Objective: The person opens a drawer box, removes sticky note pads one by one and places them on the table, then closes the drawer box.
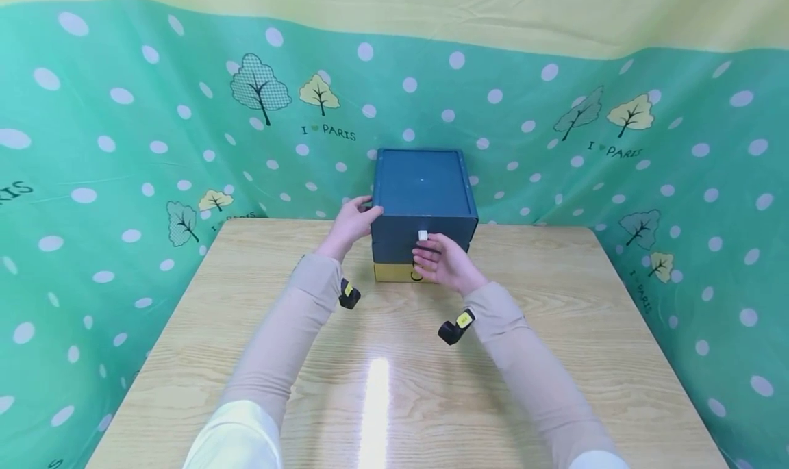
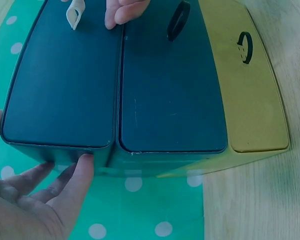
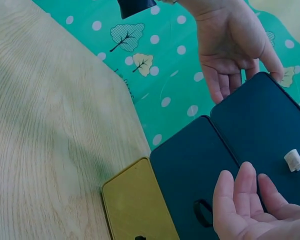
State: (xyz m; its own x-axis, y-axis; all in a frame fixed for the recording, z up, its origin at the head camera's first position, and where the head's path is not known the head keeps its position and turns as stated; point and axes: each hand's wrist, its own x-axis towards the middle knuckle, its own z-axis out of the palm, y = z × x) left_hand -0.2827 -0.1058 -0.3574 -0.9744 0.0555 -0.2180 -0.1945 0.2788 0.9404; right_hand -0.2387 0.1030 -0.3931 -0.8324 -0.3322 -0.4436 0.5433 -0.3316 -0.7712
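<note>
A small drawer box [image 1: 422,181] stands at the table's back edge, with two dark blue drawers above a yellow drawer [image 2: 260,100]. The top drawer [image 2: 65,90] has a white pull tab [image 3: 293,160]; the middle drawer [image 2: 170,100] carries a black loop [image 2: 178,21]. My left hand [image 1: 353,222] touches the box's left side near its top front corner, fingers extended along that side. In front of the drawers is my right hand [image 1: 446,260], fingers loosely bent and apart. Its fingertips are close to the white tab, but nothing shows between them; its thumb is mostly hidden.
The box stands on a light wooden table [image 1: 401,414]. Behind it and to both sides hangs a green cloth [image 1: 524,174] with white dots and printed trees. Each wrist wears a black camera mount [image 1: 453,332].
</note>
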